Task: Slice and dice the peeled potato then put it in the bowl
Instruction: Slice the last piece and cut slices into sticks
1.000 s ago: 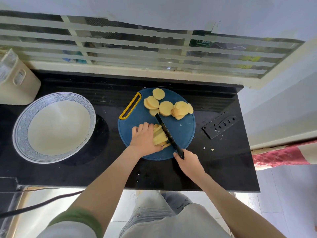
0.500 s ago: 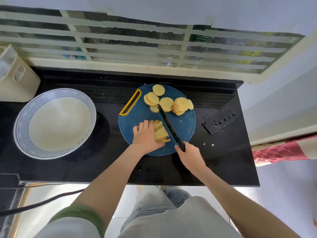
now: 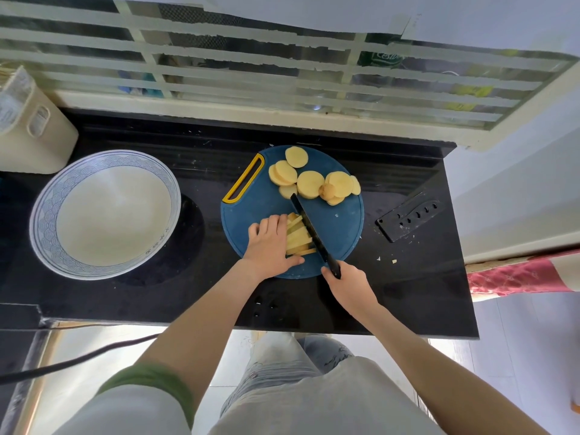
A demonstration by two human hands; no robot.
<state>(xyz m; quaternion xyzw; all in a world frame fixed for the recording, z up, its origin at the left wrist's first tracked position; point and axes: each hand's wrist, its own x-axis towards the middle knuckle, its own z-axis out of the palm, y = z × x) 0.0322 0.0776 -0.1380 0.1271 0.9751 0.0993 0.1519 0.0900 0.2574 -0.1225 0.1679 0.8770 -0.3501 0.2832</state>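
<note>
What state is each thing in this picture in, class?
bowl: empty.
potato rounds: sliced, lying on cutting board.
potato stack: cut into strips, under left hand.
knife: gripped by right hand, blade at potato stack.
sheath: off, lying on counter.

Potato strips [image 3: 298, 238] stacked near board front; round slices [image 3: 310, 183] behind; bowl [image 3: 105, 215] left.
</note>
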